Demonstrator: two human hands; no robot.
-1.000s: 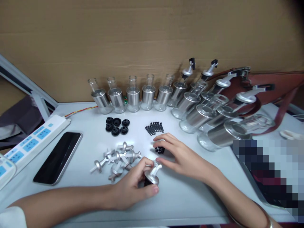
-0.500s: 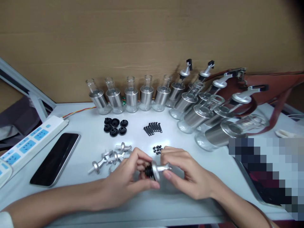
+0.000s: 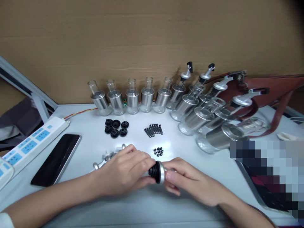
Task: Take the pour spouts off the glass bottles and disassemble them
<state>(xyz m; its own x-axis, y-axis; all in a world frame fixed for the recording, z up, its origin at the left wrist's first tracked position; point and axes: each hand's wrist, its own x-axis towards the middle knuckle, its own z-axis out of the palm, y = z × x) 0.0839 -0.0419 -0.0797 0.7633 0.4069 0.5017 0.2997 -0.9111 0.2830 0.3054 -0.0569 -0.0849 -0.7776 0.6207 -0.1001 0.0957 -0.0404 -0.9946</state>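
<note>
A silver bottle pourer (image 3: 161, 172) with a black ribbed stopper (image 3: 154, 172) lies sideways between my two hands. My left hand (image 3: 125, 166) is closed over the stopper end, its thumb below and its fingers above. My right hand (image 3: 190, 180) pinches the spout side just past the silver collar; most of the spout is hidden by the fingers. Several loose silver pourers (image 3: 108, 155) lie behind my left hand, partly covered by it. Beyond the hands sit small black rings (image 3: 158, 151), black levers (image 3: 154, 130) and round black stoppers (image 3: 115, 133).
Glass bottles with steel sleeves (image 3: 132, 98) line the back, curving to the right; several carry pourers (image 3: 220, 85). A phone (image 3: 57, 160) and a white power strip (image 3: 30, 144) lie at left. A brown leather bag (image 3: 273, 90) stands at right, near a blurred-out screen device (image 3: 251, 186).
My left hand has turned over, its back now upward, with its fingers over the stopper. My right hand has closed further around the spout.
</note>
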